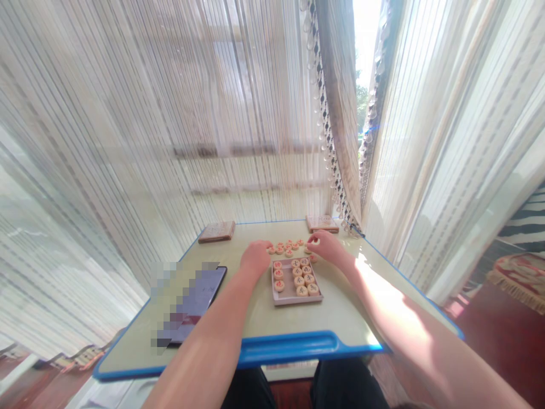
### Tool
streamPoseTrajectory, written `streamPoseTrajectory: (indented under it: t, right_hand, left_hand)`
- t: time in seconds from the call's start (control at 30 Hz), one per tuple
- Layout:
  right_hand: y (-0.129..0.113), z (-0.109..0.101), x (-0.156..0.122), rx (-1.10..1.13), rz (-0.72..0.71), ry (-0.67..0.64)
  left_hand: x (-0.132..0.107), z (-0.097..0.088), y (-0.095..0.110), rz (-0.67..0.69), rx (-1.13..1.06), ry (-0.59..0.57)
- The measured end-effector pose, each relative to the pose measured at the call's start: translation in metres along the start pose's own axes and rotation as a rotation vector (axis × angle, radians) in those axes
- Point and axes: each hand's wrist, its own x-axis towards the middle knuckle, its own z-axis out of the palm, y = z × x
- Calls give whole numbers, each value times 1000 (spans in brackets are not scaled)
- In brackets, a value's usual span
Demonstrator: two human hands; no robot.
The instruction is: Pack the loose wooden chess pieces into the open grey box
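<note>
A shallow open box (286, 300) stands on the small table, with wooden Chinese chess pieces in it. Three red-marked pieces (278, 274) form a column along its left side, and several black-marked pieces (299, 280) fill two columns on the right. Beyond the box lies a loose group of red-marked pieces (288, 252). My left hand (256, 257) is closed at the group's left end, its fingertips on a piece (272, 250). At the right end, my right hand (327, 246) pinches another piece (307, 249) between thumb and finger. One red-marked piece (313, 258) lies just below that hand.
The pale table (340, 318) has a raised blue rim (293, 347). A tablet or large phone (200, 307) lies left of my left forearm. Folded boards or flat boxes lie at the back left (217, 232) and back right (322, 223). String curtains (255, 113) hang behind.
</note>
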Motion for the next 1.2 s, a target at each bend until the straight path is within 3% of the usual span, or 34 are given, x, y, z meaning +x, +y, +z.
streamPoseTrajectory:
  t: [0.07, 0.23, 0.53, 0.73, 0.8, 1.0, 1.2]
  right_hand:
    - [1, 0, 0, 5, -21, 11]
    - [6, 5, -2, -36, -27, -111]
    - [3, 4, -2, -10, 23, -132]
    - [-24, -18, -13, -23, -291, 133]
    - [-39, -24, -21, 12, -401, 143]
    - [-76, -18, -46, 118, -626, -52]
    - [-84, -7, -54, 101, -682, -165]
  left_hand:
    - [0, 1, 0, 4, 1, -17]
    - [-1, 1, 0, 3, 2, -24]
    - [-1, -1, 1, 7, 9, -10]
    - [0, 0, 0, 19, 7, -4]
    - [0, 1, 1, 21, 12, -9]
    - [-1, 2, 2, 18, 16, -25]
    - [0, 2, 2, 9, 33, -14]
